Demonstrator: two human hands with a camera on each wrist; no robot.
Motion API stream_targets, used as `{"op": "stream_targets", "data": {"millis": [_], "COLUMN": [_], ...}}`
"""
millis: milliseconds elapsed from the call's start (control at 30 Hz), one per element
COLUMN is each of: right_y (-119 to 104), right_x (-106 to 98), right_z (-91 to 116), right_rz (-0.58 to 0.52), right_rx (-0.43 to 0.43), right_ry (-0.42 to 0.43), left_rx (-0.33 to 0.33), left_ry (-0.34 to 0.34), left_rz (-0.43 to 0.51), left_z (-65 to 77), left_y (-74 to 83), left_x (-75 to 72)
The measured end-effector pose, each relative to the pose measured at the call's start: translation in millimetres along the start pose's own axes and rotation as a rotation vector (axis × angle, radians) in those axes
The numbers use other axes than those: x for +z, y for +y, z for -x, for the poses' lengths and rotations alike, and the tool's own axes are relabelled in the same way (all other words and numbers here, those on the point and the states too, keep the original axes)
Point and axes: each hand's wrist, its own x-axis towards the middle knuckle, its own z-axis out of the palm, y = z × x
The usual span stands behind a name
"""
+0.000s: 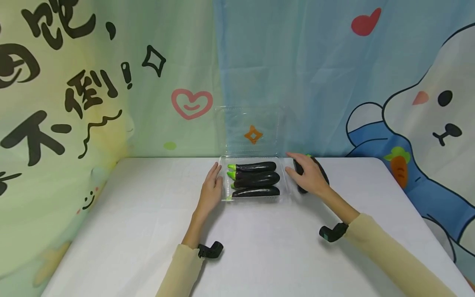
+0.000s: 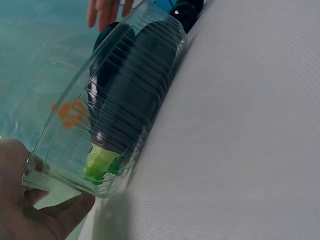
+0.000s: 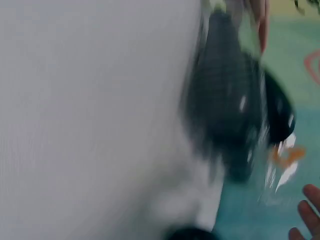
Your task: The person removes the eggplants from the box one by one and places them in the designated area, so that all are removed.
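Observation:
Several dark, glossy eggplants (image 1: 256, 179) with green stem ends lie side by side in a clear plastic container (image 1: 283, 181). My left hand (image 1: 212, 190) rests its extended fingers along the container's left wall. In the left wrist view that hand (image 2: 42, 210) touches the corner near a green stem end. To the right of the container, my right hand (image 1: 308, 175) hovers with fingers spread over loose eggplants (image 1: 321, 168), which it partly hides. Only fingertips of the right hand (image 3: 311, 212) show in the blurred right wrist view.
The container's transparent lid (image 1: 252, 119) stands raised at the back, against a printed curtain (image 1: 297, 82). A white table (image 1: 259, 247) lies underneath, its far edge just behind the container. Black cameras are strapped to both wrists.

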Motion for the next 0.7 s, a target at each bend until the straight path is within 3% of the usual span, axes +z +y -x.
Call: {"op": "stream_targets", "data": {"millis": [200,333,700], "right_y": [-31.9,-42.5,-55.6], "right_x": [8.6,14.0,27.2], "right_z": [-3.5,-8.3,-29.8], "right_rz": [-0.055,-0.03,0.03], "right_rx": [-0.045,-0.057,-0.113], "right_ry": [-0.162,-0.24,-0.369], "left_rx": [-0.005,-0.014,-0.011], "left_ry": [0.004,0.001,0.009], "left_rz": [0.0,0.012,0.012], "left_z": [0.0,1.0,1.0], "left_y": [1.5,1.8,-0.2], "left_x": [-0.5,-0.6,0.4]}}
